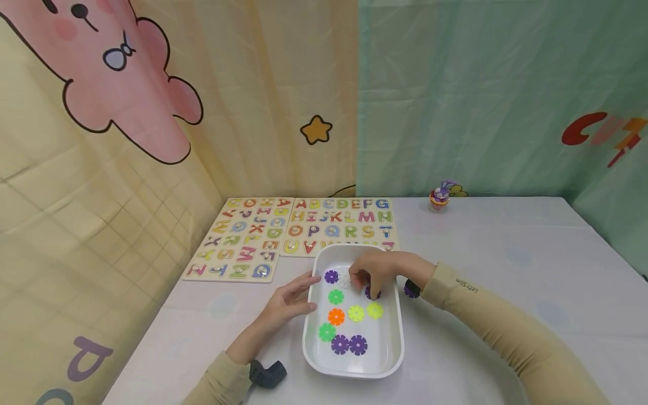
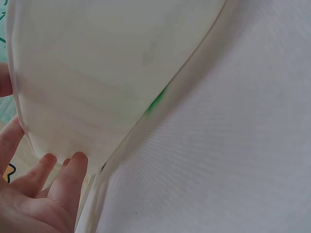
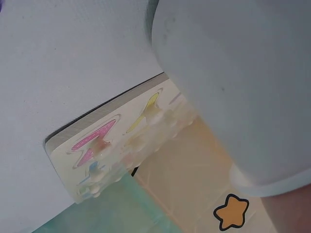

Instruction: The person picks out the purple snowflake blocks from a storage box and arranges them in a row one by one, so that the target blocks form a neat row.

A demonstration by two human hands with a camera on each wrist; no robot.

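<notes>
A white plastic tray (image 1: 353, 371) holds several flat, notched snowflake discs: purple discs (image 1: 340, 344), green discs (image 1: 336, 297), yellow discs (image 1: 356, 313), a white disc (image 1: 345, 280) and an orange disc (image 1: 336, 316). Reaching in from the right, my right hand (image 1: 376, 269) pinches a purple snowflake disc (image 1: 373, 293) low inside the tray, with the thumb over it and curled fingers beside the white disc. My left hand (image 1: 287, 301) rests against the tray's left side, fingers extended; in the left wrist view its fingertips (image 2: 79, 156) touch the outer wall.
Two wooden alphabet boards (image 1: 273, 256) lie behind and left of the tray. A small rabbit figure in a cup (image 1: 439, 198) stands at the table's back edge. Printed curtains (image 1: 273, 101) enclose the table. Dark wrist devices (image 1: 268, 375) sit at both wrists.
</notes>
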